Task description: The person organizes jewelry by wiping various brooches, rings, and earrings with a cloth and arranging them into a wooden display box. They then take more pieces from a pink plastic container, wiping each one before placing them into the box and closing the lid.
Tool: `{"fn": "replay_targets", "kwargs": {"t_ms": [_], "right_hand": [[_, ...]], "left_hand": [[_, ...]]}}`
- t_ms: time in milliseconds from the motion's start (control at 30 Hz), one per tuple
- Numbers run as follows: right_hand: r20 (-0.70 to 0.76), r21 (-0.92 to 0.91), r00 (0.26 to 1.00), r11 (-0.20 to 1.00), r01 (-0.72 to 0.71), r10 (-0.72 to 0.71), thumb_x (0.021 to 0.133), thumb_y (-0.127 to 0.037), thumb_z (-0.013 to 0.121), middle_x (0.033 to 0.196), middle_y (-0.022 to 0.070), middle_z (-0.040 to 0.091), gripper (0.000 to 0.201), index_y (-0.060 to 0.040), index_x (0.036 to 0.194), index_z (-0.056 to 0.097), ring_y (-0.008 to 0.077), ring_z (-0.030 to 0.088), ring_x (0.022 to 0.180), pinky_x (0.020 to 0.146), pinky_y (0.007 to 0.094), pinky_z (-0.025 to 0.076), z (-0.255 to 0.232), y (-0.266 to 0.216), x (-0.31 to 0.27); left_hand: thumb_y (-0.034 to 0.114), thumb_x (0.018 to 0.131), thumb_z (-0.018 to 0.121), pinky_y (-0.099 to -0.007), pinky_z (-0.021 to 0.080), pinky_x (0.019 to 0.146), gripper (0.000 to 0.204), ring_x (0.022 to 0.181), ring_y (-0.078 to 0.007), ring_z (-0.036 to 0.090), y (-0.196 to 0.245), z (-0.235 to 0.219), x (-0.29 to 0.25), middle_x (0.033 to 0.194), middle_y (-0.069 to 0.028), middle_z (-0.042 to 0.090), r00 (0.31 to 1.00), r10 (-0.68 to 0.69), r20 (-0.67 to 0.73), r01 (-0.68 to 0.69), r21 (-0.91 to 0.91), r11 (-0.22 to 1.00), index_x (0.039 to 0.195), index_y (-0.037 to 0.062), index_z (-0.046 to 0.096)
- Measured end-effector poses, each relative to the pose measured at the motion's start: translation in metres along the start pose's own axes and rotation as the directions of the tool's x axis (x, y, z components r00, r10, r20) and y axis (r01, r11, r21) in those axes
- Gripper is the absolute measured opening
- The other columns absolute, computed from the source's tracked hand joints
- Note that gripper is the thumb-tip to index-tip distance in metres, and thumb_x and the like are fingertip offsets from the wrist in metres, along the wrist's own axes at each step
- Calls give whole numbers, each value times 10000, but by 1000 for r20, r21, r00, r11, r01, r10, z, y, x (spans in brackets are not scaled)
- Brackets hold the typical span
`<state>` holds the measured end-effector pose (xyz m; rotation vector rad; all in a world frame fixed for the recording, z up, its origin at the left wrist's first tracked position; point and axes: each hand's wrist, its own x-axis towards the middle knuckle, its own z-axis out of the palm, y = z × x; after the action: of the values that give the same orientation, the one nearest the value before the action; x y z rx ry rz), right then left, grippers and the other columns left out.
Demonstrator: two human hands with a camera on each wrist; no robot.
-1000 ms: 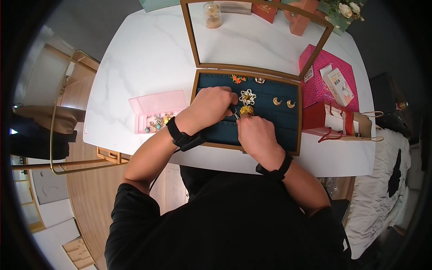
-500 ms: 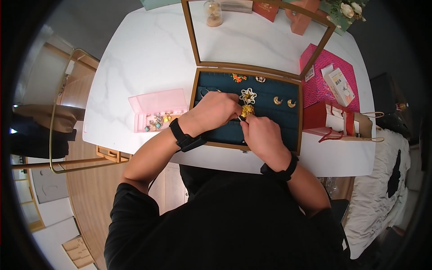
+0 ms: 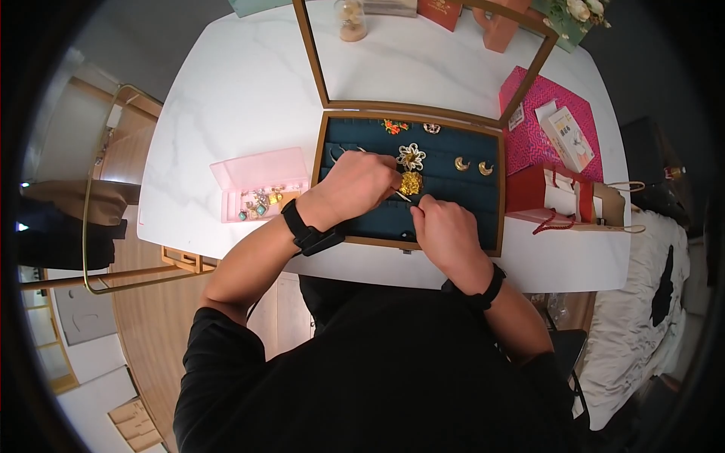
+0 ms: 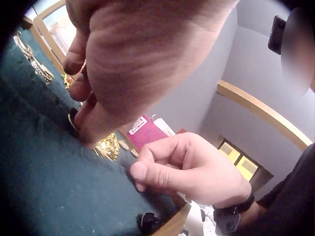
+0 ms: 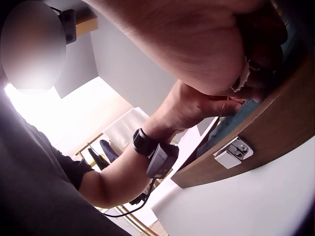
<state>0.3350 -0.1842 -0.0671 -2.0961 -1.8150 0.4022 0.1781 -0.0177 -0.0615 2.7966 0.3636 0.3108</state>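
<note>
A wooden jewellery box (image 3: 323, 143) with a dark teal lining stands open, its glass lid raised. My left hand (image 3: 355, 185) is over the lining, fingertips beside a crinkled gold ornament (image 3: 411, 183). A thin silvery piece (image 3: 403, 196) shows at those fingertips. To the right, my right hand (image 3: 451, 238) hovers at the box's front edge with fingers curled; in the right wrist view something pale shows among them, and I cannot tell whether it is held. Behind the gold ornament lie a flower brooch (image 3: 411, 156), an orange-red ornament (image 3: 394, 127) and a round brooch (image 3: 431, 128).
Two gold crescent earrings (image 3: 462, 164) sit at the box's right. On the left stands an open pink case (image 3: 258, 172) of small jewellery. A red paper bag (image 3: 540, 198), pink sheet (image 3: 521, 98) and small white box (image 3: 570, 140) flank the right side. A glass dome (image 3: 351, 21) stands behind.
My right hand has drawn back to the right, away from my left fingertips. The left hand has stayed close to the gold ornament. The head view has shifted slightly.
</note>
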Motion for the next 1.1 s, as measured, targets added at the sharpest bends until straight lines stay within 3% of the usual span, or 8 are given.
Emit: {"fn": "replay_targets", "kwargs": {"t_ms": [167,867,967,1067,1100], "right_hand": [[-6,32,1000,999,-20,20,1047,-185,686,816,190,745,231,-10,897,673,409,748,774,692,505,596,2,2,-6],[-24,13,1000,1000,7,-7,1051,-192,679,831,175,763,238,-17,890,684,374,769,754,682,463,620,2,4,-16],[-2,22,1000,1000,-17,17,1055,-195,672,864,172,768,231,-25,898,684,379,768,793,695,456,618,-3,4,-18],[-96,140,994,988,62,-49,1036,-177,714,884,170,750,183,-36,926,680,390,742,805,691,451,584,-9,10,-23],[-115,203,991,975,93,-71,1027,-161,732,877,171,739,160,-37,940,681,395,730,796,684,447,569,-12,15,-26]], "left_hand": [[120,843,839,-449,594,727,90,819,-335,738,3,-4,-1,897,-69,730,999,-26,23,27,-26,999,925,87,819],[148,816,874,-465,590,748,183,860,-350,736,8,-9,1,937,-82,732,997,-68,43,67,16,998,963,83,789],[135,810,873,-460,587,739,185,859,-353,734,11,-21,-2,932,-83,728,999,-38,-9,38,2,999,961,75,784],[126,826,874,-457,576,726,183,836,-363,722,3,-42,-20,935,-91,727,995,-72,-70,73,-1,997,963,61,773],[118,848,873,-432,567,700,166,793,-338,712,1,-52,-30,919,-88,729,987,-98,-126,87,-86,992,963,51,773]]}}
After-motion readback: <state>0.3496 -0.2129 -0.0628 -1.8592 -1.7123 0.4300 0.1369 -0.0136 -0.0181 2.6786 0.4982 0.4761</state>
